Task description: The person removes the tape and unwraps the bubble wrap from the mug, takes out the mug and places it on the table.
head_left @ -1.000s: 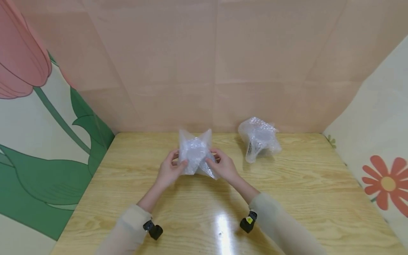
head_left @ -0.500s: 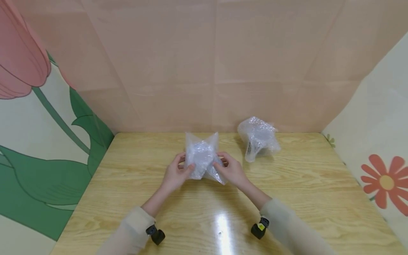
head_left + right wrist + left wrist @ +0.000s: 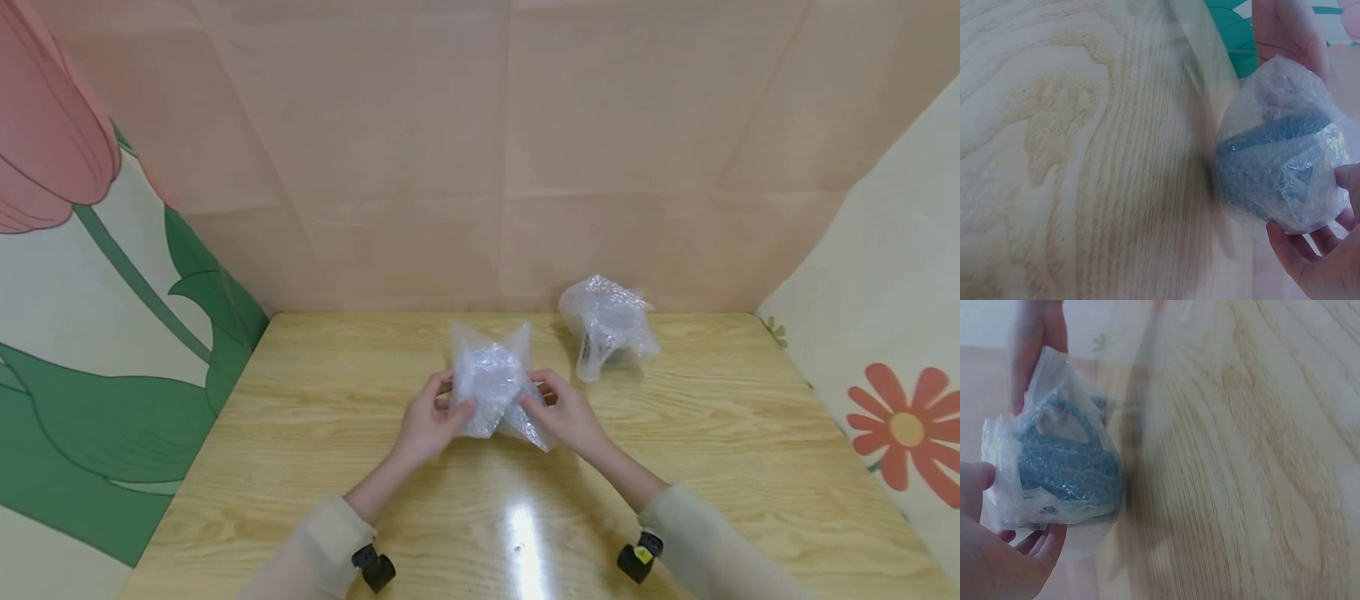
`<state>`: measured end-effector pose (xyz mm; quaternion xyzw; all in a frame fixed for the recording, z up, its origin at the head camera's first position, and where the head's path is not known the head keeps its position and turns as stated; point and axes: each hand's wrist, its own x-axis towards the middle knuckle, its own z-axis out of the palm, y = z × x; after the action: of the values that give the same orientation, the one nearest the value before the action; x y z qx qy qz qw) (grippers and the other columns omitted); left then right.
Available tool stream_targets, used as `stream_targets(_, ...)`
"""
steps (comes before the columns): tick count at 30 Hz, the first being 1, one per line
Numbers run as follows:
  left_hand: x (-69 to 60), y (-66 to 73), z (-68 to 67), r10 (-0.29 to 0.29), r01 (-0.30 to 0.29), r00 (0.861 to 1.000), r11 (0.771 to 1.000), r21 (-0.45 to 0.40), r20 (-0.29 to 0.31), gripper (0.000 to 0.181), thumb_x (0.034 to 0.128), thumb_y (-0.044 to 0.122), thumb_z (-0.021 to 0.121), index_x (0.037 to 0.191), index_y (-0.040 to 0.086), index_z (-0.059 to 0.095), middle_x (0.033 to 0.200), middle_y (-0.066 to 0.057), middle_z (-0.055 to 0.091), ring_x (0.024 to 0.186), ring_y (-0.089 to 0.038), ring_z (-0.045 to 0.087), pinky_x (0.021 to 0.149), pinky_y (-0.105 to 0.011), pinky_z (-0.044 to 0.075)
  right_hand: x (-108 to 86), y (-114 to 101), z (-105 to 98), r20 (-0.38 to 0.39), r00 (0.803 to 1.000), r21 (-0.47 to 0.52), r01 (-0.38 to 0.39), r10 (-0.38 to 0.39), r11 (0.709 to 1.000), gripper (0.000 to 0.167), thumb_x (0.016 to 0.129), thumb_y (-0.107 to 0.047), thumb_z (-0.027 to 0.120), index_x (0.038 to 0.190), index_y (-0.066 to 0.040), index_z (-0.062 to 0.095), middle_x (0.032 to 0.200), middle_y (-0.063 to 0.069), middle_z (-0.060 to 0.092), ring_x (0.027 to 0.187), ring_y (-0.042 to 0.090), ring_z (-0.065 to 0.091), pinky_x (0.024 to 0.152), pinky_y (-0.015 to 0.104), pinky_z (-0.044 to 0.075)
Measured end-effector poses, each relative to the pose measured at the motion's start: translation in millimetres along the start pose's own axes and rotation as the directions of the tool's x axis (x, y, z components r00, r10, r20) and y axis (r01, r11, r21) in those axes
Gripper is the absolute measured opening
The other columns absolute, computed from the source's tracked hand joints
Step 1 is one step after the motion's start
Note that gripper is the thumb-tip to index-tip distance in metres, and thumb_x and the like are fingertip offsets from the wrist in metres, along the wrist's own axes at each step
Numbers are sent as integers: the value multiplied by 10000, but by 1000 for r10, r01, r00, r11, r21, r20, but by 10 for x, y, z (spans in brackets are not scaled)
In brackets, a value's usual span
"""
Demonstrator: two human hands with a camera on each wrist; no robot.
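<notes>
Both hands grip one bubble-wrapped bundle (image 3: 491,387) near the middle of the table, one at each side. My left hand (image 3: 431,421) has its thumb on the near face and its fingers round the left side. On the opposite side, my right hand (image 3: 566,412) pinches the wrap between thumb and fingers. In the left wrist view, a bluish item with a handle-like loop shows through the wrapped bundle (image 3: 1066,462); its exact kind is unclear. The right wrist view shows the same bundle (image 3: 1279,162) close to the wood surface, wrap corners sticking up.
Another bubble-wrapped bundle (image 3: 609,325) stands at the back right of the wooden table (image 3: 315,375), against the pinkish backdrop (image 3: 397,167). Flower-printed panels flank the table on both sides. A bright light reflection lies on the near tabletop.
Both hands have carried the gripped bundle to the right and slightly toward the person. The back bundle has stayed in place.
</notes>
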<state>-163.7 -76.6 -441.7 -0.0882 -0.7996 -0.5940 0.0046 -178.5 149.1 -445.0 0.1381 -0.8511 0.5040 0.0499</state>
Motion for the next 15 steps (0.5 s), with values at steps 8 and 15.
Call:
stream_targets(8,-176,388,2,3,-2,999,1000,-16,34,497,853,94,640,1290,-32,441,1202,-295,528,962,-398,599,694,-292,563,-85,27,-45,-24,1000,-57,-8,7,998,266,809,-108,695,1059,-78,608,846,114,677,753,231,645,621,231,523)
stream_targets(15,-209,400,42,4,-4,999,1000,2,48,492,852,93,638,1277,-54,440,1189,-306,533,954,-408,603,694,-284,564,-145,22,-87,-14,999,-57,-35,34,998,263,810,-108,691,1055,-65,605,838,122,677,734,208,638,599,223,518)
